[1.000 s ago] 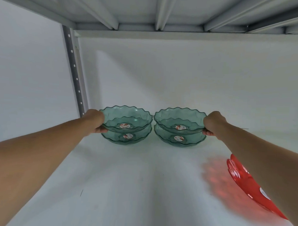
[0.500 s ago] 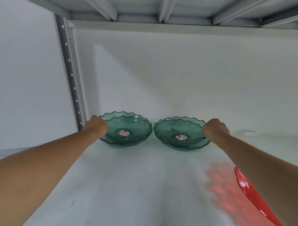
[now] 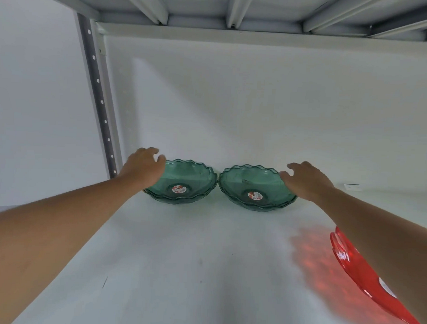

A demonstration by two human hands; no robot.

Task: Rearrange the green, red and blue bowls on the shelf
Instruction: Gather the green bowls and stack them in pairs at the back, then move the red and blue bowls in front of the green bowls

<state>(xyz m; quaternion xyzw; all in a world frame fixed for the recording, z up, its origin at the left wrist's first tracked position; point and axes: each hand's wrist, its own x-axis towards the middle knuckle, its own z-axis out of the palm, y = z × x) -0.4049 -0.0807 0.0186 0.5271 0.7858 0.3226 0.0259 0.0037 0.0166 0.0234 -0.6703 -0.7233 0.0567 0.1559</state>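
Two stacks of translucent green bowls with wavy rims stand side by side at the back of the white shelf (image 3: 204, 270): the left stack (image 3: 190, 178) and the right stack (image 3: 253, 182). Each top bowl has a red sticker in its middle. My left hand (image 3: 144, 165) hovers at the left stack's outer rim with fingers spread, holding nothing. My right hand (image 3: 306, 179) hovers over the right stack's outer rim, fingers apart as well. A red bowl (image 3: 363, 278) lies at the front right, partly hidden under my right forearm. No blue bowl is in view.
A perforated grey upright post (image 3: 98, 99) stands at the shelf's back left corner. The upper shelf's ribbed underside (image 3: 237, 10) runs overhead. A small white tag (image 3: 352, 186) lies at the back right by the wall.
Both hands lowered the upper green bowls into the lower ones, then let go and lifted off the rims with fingers spread.
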